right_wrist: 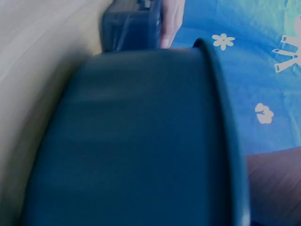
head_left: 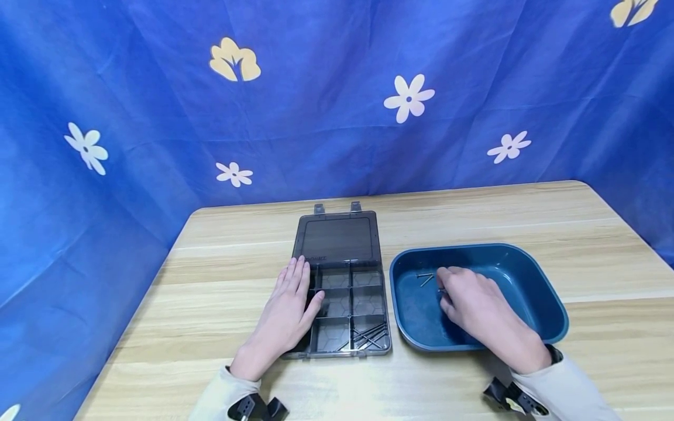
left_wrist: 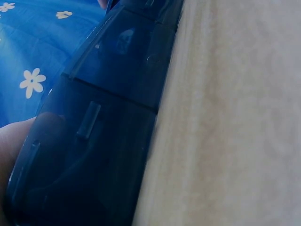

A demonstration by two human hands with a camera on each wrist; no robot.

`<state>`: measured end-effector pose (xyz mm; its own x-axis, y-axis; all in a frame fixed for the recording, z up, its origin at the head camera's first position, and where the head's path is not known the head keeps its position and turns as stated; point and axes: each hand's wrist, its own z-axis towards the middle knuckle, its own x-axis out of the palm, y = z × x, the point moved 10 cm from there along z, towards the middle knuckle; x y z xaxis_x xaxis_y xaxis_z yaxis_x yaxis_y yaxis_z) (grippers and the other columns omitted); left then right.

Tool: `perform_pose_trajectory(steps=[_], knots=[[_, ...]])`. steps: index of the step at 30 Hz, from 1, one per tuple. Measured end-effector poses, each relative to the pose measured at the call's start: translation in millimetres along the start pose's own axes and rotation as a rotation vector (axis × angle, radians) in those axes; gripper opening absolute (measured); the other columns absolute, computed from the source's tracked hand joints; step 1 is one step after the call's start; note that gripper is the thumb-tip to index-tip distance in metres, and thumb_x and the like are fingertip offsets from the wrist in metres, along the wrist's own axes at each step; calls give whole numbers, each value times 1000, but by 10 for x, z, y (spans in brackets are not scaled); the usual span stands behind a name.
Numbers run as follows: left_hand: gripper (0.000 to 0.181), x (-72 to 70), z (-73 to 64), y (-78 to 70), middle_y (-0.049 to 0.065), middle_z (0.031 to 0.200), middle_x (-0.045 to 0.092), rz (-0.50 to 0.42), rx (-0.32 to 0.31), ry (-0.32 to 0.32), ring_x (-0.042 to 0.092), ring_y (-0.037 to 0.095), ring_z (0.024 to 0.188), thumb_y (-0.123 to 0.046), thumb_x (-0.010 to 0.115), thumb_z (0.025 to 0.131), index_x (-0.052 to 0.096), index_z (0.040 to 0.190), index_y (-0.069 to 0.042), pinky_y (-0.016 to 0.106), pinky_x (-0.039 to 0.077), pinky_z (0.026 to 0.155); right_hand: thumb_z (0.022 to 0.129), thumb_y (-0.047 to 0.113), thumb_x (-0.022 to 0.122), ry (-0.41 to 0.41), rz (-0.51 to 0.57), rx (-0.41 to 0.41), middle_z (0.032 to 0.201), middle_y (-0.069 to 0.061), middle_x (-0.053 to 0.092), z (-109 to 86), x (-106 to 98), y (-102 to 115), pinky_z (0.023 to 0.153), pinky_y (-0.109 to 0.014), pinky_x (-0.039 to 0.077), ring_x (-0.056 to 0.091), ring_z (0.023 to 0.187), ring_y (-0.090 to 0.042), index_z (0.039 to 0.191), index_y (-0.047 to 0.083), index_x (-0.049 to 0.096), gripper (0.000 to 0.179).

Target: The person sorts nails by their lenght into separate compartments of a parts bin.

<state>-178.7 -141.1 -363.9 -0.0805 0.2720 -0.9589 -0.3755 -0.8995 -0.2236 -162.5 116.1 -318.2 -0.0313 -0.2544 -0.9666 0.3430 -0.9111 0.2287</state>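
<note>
A dark translucent compartment box (head_left: 350, 317) lies with its lid (head_left: 338, 238) folded back. My left hand (head_left: 286, 301) rests on the box's left side, fingers straight and thumb over the compartments. Several long thin dark screws (head_left: 368, 336) lie in the near right compartment. My right hand (head_left: 474, 298) reaches into a blue plastic basin (head_left: 547, 292), fingers curled, pinching a small metal screw (head_left: 441, 290) mostly hidden by the fingertips. Two small screws (head_left: 426, 280) lie on the basin floor left of that hand. The right wrist view is mostly filled by the basin's outer wall (right_wrist: 131, 141).
The box and basin stand side by side on a wood-grain table (head_left: 237, 245), with a narrow gap between them. Two latches (head_left: 356, 206) stick out from the lid's far edge. A blue flowered curtain (head_left: 316, 117) hangs behind the table.
</note>
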Motion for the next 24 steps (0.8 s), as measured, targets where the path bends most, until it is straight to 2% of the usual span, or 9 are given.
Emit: perform_pose_trajectory(steps=[5, 13, 24], knots=[[66, 8, -3, 9, 26, 155, 23, -3, -5, 8, 17, 37, 146, -38, 40, 102, 28, 146, 10, 48, 15, 120, 78, 5, 72, -40, 6, -35, 69, 1, 52, 16, -90, 125, 43, -26, 37, 45, 55, -14, 81, 9, 59, 14], [66, 8, 7, 4, 26, 155, 23, -5, 0, 4, 18, 37, 146, -38, 40, 102, 29, 146, 10, 47, 14, 120, 77, 4, 70, -60, 40, -71, 71, 2, 53, 34, -165, 287, 46, -24, 37, 45, 57, -13, 83, 9, 62, 11], [67, 15, 2, 14, 26, 155, 23, -2, -3, 4, 18, 37, 146, -38, 40, 102, 28, 146, 10, 48, 15, 120, 77, 4, 67, -61, 53, -117, 69, 4, 50, 64, -128, 514, 45, -24, 37, 43, 56, -11, 78, 10, 59, 10]])
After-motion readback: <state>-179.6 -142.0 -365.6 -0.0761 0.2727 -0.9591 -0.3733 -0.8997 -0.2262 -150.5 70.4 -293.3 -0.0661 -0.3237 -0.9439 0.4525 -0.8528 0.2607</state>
